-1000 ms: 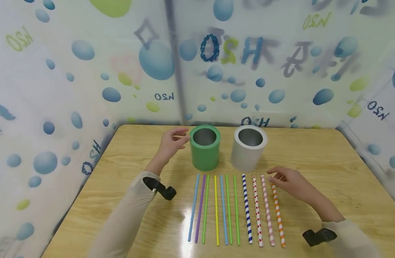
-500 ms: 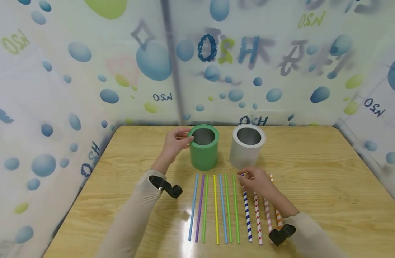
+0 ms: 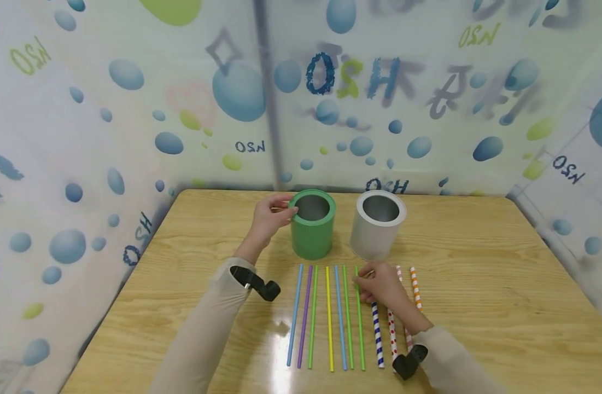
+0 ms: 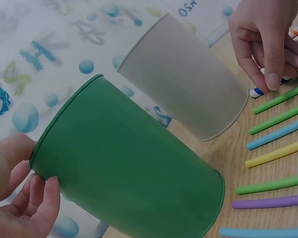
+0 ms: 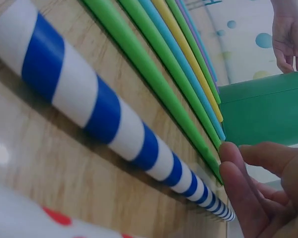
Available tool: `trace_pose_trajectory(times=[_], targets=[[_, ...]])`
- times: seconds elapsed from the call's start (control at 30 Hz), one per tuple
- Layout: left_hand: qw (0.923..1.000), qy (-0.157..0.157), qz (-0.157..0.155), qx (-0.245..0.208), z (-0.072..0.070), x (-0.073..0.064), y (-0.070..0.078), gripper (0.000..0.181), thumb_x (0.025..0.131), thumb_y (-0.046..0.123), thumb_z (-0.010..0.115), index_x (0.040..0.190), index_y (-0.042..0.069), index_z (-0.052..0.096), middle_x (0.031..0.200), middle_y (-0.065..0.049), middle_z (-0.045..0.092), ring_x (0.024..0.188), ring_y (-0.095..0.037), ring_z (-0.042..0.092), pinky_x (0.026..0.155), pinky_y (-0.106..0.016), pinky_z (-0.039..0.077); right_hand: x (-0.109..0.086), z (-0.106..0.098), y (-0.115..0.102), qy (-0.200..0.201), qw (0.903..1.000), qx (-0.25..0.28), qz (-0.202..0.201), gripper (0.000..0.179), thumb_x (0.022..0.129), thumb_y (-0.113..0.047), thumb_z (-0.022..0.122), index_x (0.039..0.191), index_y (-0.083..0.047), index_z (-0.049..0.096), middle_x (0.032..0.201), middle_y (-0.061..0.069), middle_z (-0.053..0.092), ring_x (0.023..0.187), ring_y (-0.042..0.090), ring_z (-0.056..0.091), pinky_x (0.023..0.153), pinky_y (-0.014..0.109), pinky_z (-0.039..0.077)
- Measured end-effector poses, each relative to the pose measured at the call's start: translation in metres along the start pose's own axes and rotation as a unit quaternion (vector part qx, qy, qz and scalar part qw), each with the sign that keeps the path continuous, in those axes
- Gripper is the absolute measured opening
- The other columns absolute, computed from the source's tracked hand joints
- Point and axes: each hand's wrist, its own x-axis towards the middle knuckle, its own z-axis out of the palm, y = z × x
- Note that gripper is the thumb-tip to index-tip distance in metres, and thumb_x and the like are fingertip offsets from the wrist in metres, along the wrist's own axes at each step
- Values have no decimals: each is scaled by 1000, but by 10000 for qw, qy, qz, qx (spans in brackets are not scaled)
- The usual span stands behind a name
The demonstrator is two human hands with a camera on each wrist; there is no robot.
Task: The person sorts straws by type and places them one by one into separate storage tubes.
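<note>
My left hand (image 3: 270,220) holds the green can (image 3: 313,241) by its left rim, with the thumb (image 3: 293,210) over the edge. In the left wrist view its curled fingers (image 4: 48,198) lie against the can's outer wall. My right hand (image 3: 381,284) is over the upper ends of the straws, fingertips close to the rightmost green straw (image 3: 361,328), with nothing visible between them. Under that hand, the blue-and-white striped straw (image 3: 377,339) and the red-dotted straw (image 3: 392,328) are partly hidden. The right wrist view shows thumb and forefinger bent near the green straw's end.
A white can (image 3: 377,238) stands right of the green one. Left of the hand lie more plain straws, among them a yellow straw (image 3: 329,323) and a purple straw (image 3: 304,323). Pink-striped and orange-striped straws (image 3: 416,287) lie to the right. A patterned wall backs the wooden table (image 3: 478,262).
My right hand has moved left from the orange-striped straw to the rightmost green straw. My left hand has come in from beside the green can and taken its rim.
</note>
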Motion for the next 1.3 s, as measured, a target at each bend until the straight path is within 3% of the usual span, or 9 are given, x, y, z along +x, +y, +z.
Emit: trace_pose_trajectory(times=[0.73, 1.07, 1.3], targets=[[10000, 46, -11, 25, 2, -2, 1, 33, 82, 7, 68, 115, 4, 62, 97, -10, 53, 84, -17, 54, 71, -32, 54, 5, 14, 1, 152, 9973, -546, 462, 26, 78, -4, 68, 98, 8, 56, 52, 9, 56, 41, 15, 55, 38, 27, 48], [9999, -76, -120, -14, 1, -17, 25, 36, 84, 2, 64, 118, -4, 57, 98, -13, 51, 81, -14, 53, 80, -42, 51, 6, 16, -3, 84, 9949, -881, 475, 26, 80, -5, 65, 100, 8, 54, 53, 9, 56, 40, 13, 53, 37, 26, 46], [9998, -49, -164, -101, 0, -6, 10, 36, 82, 5, 67, 118, 1, 59, 100, -14, 52, 83, -15, 54, 79, -40, 52, 6, 18, -5, 141, 9950, -884, 447, 25, 79, -1, 64, 99, 11, 56, 53, 9, 56, 39, 12, 53, 37, 26, 47]])
